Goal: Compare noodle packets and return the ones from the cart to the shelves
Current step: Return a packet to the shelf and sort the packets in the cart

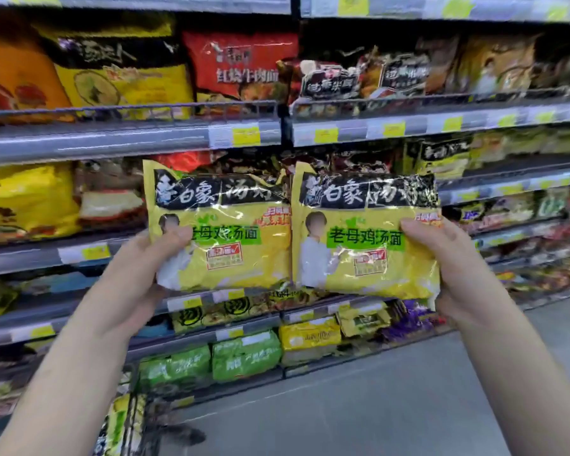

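Two matching yellow noodle packets with black tops and green labels are held side by side at chest height in front of the shelves. My left hand [145, 268] grips the left packet [231, 232] by its left edge, thumb on the front. My right hand [448, 258] grips the right packet [366, 238] by its right edge, thumb on the front. The packets touch along their inner edges. A slice of the cart [129, 416] shows at the bottom left with yellow packets inside.
Store shelves [129, 139] full of noodle packs run across the whole view, with yellow price tags on their rails. Green and yellow packs [244, 353] sit on the lowest shelf. Grey floor [375, 406] stretches to the lower right.
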Demonstrator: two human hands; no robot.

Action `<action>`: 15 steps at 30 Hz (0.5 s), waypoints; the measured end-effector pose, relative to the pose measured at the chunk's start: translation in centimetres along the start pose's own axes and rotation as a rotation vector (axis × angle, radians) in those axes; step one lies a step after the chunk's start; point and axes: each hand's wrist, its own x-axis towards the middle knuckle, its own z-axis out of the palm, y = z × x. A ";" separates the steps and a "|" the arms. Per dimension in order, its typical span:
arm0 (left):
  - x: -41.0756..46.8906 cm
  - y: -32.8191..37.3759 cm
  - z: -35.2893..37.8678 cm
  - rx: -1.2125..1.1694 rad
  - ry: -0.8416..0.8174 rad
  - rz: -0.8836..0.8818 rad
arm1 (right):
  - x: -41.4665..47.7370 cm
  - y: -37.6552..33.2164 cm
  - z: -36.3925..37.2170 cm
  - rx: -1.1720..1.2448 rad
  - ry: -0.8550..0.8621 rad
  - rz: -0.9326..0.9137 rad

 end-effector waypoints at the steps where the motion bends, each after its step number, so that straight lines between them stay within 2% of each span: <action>1: 0.1 -0.1 1.9 -0.002 -0.007 0.006 | -0.4 -0.4 -2.0 -0.005 0.017 -0.004; 4: -0.1 -0.9 8.1 -0.037 -0.039 0.033 | -1.4 -1.8 -8.5 -0.052 0.070 -0.009; 7: -0.8 -1.8 16.0 -0.058 -0.067 -0.029 | -2.2 -3.7 -14.5 -0.093 0.117 -0.010; 11: -0.9 -2.7 25.2 -0.012 -0.227 0.008 | -3.1 -6.3 -22.2 -0.100 0.143 -0.079; 15: 0.0 -4.5 32.7 -0.060 -0.251 0.027 | -3.9 -8.5 -29.3 -0.074 0.170 -0.096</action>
